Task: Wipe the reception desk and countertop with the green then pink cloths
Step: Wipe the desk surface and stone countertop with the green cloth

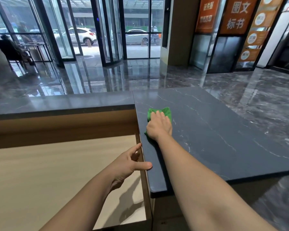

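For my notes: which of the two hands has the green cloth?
The right hand, holding the green cloth on the dark countertop; the left hand is bare and only touches its edge.

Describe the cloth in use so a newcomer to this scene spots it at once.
Start at the dark, white-veined countertop on the right, raised above the pale wooden desk. Near its left edge the right hand holds a bunched green cloth against the stone. It is the only green thing on that dark slab.
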Available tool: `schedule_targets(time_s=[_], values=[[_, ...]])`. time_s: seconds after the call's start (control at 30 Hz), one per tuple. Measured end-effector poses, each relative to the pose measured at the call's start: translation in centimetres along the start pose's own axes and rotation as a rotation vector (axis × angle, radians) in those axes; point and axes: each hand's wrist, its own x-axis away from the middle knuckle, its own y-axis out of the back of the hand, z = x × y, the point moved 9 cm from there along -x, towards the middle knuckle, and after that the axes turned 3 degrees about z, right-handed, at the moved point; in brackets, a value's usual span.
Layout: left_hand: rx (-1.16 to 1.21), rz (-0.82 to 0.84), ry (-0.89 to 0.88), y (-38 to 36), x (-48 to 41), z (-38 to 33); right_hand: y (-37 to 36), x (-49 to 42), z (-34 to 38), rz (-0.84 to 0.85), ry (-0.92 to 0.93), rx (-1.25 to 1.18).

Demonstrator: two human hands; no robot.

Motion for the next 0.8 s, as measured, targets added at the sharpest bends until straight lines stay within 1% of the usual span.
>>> schedule_targets(time_s=[0.13, 0.23, 0.33, 0.43, 0.53, 0.8], values=[[-0.011, -0.019, -0.011, -0.5, 1.1, -0.1, -1.0, 2.6, 4.5, 0.014, 0.108, -0.031], [-0.010, -0.077, -0.026, -0.6, 1.6, -0.2, -1.3, 4.1, 6.3, 0.042, 0.222, -0.013], [-0.020, -0.109, -0.027, -0.7, 1.9, -0.3, -1.3, 5.0, 6.2, 0.127, 0.340, -0.004], [-0.009, -0.122, 0.002, -0.8, 1.8, -0.1, -0.4, 5.2, 3.9, 0.190, 0.382, -0.037], [-0.013, -0.134, 0.033, -0.8, 2.0, 0.1, 0.7, 4.6, -0.3, 0.194, 0.329, -0.002], [0.045, -0.144, 0.046, -1.2, 2.6, -0.1, 4.4, 3.7, -13.9, 0.158, 0.039, 0.071]])
